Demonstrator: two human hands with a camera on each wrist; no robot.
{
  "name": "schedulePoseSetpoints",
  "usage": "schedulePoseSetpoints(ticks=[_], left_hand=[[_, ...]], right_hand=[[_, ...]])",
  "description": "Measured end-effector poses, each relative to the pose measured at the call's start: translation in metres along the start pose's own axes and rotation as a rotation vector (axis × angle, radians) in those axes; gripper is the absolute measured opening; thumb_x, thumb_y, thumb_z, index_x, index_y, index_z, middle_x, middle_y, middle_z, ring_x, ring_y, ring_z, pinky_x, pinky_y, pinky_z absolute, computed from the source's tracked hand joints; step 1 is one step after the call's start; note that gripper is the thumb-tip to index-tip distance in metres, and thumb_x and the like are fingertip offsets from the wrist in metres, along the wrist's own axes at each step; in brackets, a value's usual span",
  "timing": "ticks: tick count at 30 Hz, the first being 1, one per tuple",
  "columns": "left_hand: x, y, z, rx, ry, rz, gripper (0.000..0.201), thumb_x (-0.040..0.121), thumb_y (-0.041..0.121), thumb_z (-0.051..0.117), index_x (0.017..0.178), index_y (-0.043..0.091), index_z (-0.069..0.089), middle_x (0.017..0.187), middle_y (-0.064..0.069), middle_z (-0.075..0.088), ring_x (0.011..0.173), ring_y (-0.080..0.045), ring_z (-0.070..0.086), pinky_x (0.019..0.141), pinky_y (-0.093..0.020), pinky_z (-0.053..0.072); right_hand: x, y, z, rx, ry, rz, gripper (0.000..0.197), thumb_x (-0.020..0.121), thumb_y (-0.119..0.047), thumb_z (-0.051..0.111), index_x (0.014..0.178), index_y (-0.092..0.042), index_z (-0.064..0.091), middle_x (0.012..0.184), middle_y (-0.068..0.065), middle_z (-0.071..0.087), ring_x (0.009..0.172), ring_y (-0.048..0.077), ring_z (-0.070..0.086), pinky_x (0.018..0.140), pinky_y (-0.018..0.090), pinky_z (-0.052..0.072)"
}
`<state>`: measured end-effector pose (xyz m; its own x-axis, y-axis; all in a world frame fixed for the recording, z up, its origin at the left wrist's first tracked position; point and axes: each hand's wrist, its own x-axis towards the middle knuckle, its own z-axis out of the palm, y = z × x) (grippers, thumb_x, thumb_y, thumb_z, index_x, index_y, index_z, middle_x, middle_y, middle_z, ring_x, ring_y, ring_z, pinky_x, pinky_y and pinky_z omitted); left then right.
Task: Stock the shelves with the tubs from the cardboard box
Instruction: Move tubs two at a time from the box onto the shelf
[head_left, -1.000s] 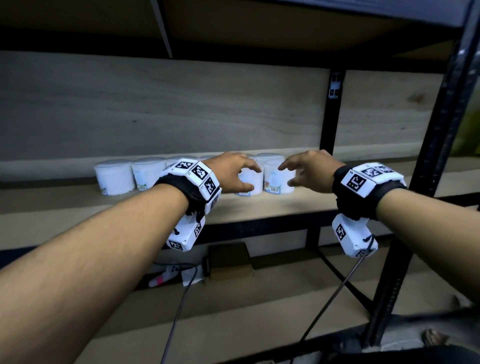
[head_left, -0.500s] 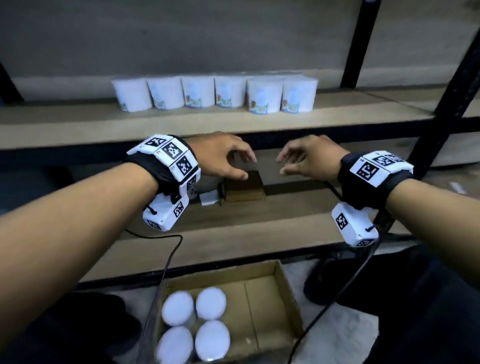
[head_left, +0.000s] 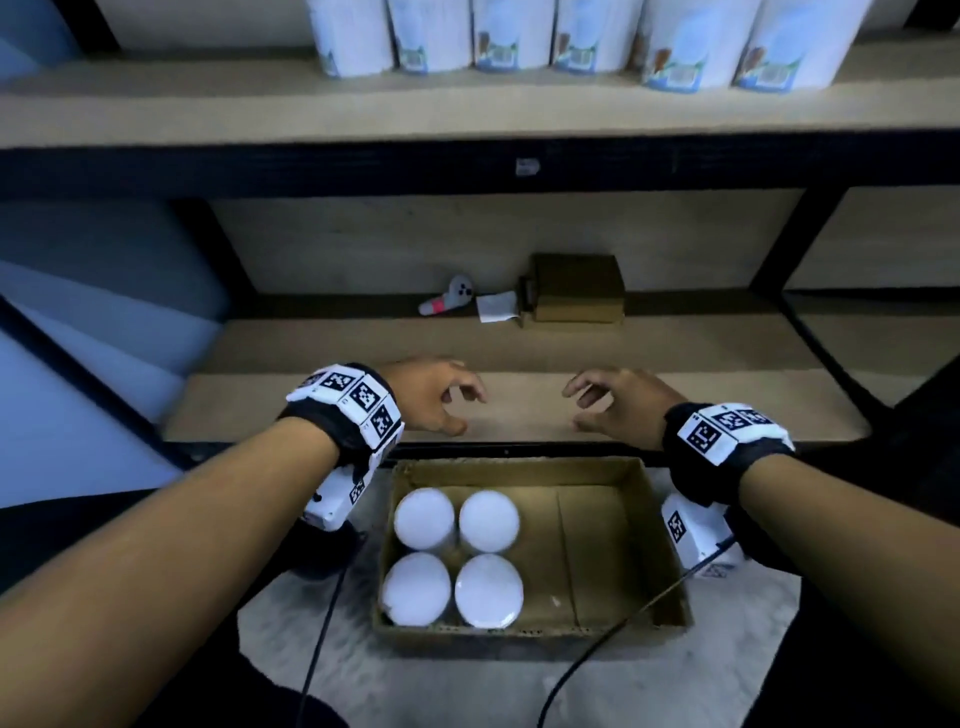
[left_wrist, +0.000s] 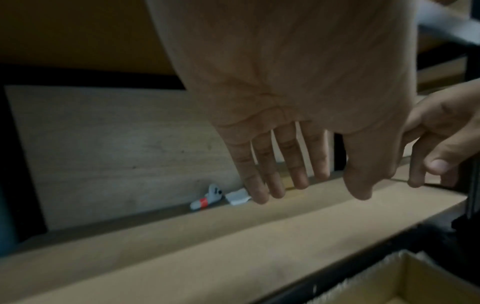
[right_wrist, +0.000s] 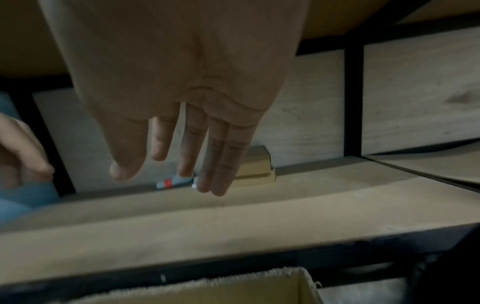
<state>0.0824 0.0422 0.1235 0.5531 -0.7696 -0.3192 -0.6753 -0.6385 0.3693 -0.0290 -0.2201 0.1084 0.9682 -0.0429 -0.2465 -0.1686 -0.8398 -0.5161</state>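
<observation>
Brown cardboard box (head_left: 613, 551) sits on the pale floor just in front of the shelving, its top open, and four white tubs (head_left: 452, 556) stand packed two by two in its left half, lids up and touching one another; the right half shows only bare cardboard. Above the box's far edge both hands hover over the front of the lower shelf (head_left: 727, 410), palms down and holding nothing. The left hand (head_left: 431, 397) has its fingers loosely spread and slightly bent, thumb tucked toward the near side; the right hand (head_left: 618, 405) mirrors it, fingers relaxed and a little curled, the two well apart with bare board between them. Each wrist wears a black strap with white marker blocks (a dark cable trails from each down across the floor, the right one crossing the box's near right corner). Far back on the lower shelf lie a small brown carton (head_left: 571, 288), a scrap of white paper (head_left: 496, 306) just left of it, and a small white and red gadget (head_left: 449, 301) further left. On the upper shelf (head_left: 208, 114) a row of six white tubs with blue labels (head_left: 561, 36) stands upright side by side, the right two nearer the front edge; only their lower parts show at the top of the head view.
</observation>
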Motion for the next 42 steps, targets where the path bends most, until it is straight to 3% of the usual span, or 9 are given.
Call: schedulePoseSetpoints(ticks=[3,5,9,12,17,21,26,35,42], left_hand=[[-0.004,-0.027,0.031,-0.027,-0.037,-0.036,0.046,0.082,0.028,0.075,0.126,0.02,0.061,0.121,0.0,0.058,0.101,-0.015,0.058,0.083,-0.018,0.043],[-0.004,-0.045,0.054,-0.05,-0.042,-0.056,0.049,0.082,0.027,0.075,0.128,0.019,0.061,0.12,-0.002,0.058,0.106,-0.015,0.057,0.086,-0.015,0.038],[-0.005,-0.076,0.107,-0.039,-0.057,-0.174,0.065,0.078,0.03,0.079,0.137,0.02,0.053,0.13,-0.007,0.056,0.119,-0.023,0.055,0.097,-0.023,0.039],[-0.005,-0.09,0.139,-0.059,-0.12,-0.226,0.078,0.08,0.035,0.077,0.147,0.02,0.04,0.147,-0.008,0.042,0.134,-0.026,0.043,0.107,-0.031,0.036],[-0.002,-0.104,0.174,-0.118,-0.142,-0.246,0.095,0.08,0.04,0.076,0.154,0.032,0.018,0.162,0.005,0.015,0.146,-0.02,0.022,0.115,-0.031,0.027],[0.006,-0.115,0.197,-0.154,-0.1,-0.246,0.109,0.074,0.049,0.076,0.153,0.043,0.002,0.163,0.015,0.0,0.151,-0.018,0.009,0.119,-0.034,0.021],[0.019,-0.106,0.207,-0.128,-0.089,-0.246,0.101,0.076,0.047,0.075,0.154,0.039,0.012,0.163,0.008,0.008,0.148,-0.025,0.02,0.115,-0.042,0.031],[0.022,-0.106,0.214,-0.033,-0.11,-0.283,0.089,0.076,0.048,0.068,0.149,0.046,0.019,0.161,-0.001,0.018,0.142,-0.029,0.033,0.109,-0.041,0.041],[0.019,-0.097,0.212,-0.024,-0.09,-0.286,0.08,0.08,0.038,0.066,0.15,0.036,0.028,0.156,-0.006,0.028,0.137,-0.03,0.04,0.108,-0.037,0.04]], right_hand=[[0.021,0.003,0.033,-0.077,-0.136,0.038,0.043,0.085,-0.041,0.072,0.124,-0.033,0.057,0.118,-0.006,0.062,0.104,0.015,0.057,0.088,0.027,0.044],[0.037,0.005,0.057,-0.12,-0.207,0.046,0.046,0.086,-0.041,0.071,0.128,-0.031,0.054,0.124,0.0,0.061,0.114,0.021,0.056,0.093,0.031,0.045],[0.054,0.008,0.111,-0.14,-0.284,0.071,0.059,0.083,-0.052,0.066,0.135,-0.034,0.046,0.133,0.004,0.051,0.122,0.027,0.051,0.099,0.038,0.044],[0.061,0.009,0.146,-0.192,-0.28,0.073,0.074,0.083,-0.055,0.066,0.146,-0.03,0.036,0.146,0.008,0.041,0.131,0.033,0.045,0.104,0.042,0.042],[0.069,0.009,0.185,-0.202,-0.31,0.072,0.091,0.073,-0.068,0.064,0.15,-0.043,0.022,0.158,0.004,0.022,0.141,0.033,0.033,0.109,0.05,0.038],[0.07,0.004,0.206,-0.227,-0.295,0.074,0.094,0.07,-0.07,0.065,0.148,-0.047,0.017,0.162,0.003,0.014,0.14,0.033,0.033,0.103,0.048,0.043],[0.066,0.006,0.218,-0.207,-0.303,0.084,0.097,0.069,-0.07,0.067,0.148,-0.047,0.015,0.158,0.002,0.018,0.138,0.032,0.03,0.102,0.047,0.041],[0.063,0.006,0.231,-0.181,-0.256,0.079,0.084,0.065,-0.059,0.073,0.135,-0.038,0.031,0.136,0.001,0.028,0.118,0.03,0.041,0.082,0.044,0.049],[0.064,0.006,0.232,-0.187,-0.26,0.145,0.085,0.067,-0.051,0.074,0.137,-0.038,0.029,0.144,0.003,0.022,0.125,0.034,0.036,0.085,0.045,0.051]])
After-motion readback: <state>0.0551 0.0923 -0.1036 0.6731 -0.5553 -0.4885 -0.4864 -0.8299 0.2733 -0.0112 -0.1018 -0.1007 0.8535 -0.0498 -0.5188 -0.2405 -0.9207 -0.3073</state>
